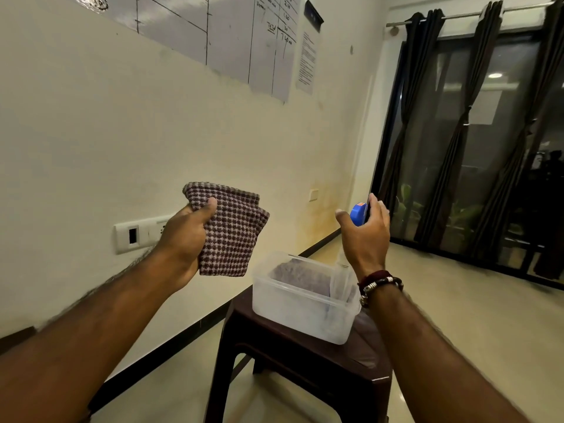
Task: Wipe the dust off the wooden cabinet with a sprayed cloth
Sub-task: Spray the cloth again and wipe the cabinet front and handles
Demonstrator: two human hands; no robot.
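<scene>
My left hand [186,233] grips a folded brown-and-white checked cloth [233,230] and holds it up in front of the wall. My right hand [366,236] is raised to the right of the cloth, wrapped around a spray bottle whose blue top [357,213] shows above my palm; the bottle's body is hidden behind the hand. The blue top faces toward the cloth, with a gap between them. No wooden cabinet is in view.
Below my hands a clear plastic tub [305,309] with more cloth inside sits on a dark brown stool [305,367]. A cream wall with a switch plate [137,235] runs along the left. Dark curtains [457,132] and glass doors stand at the right.
</scene>
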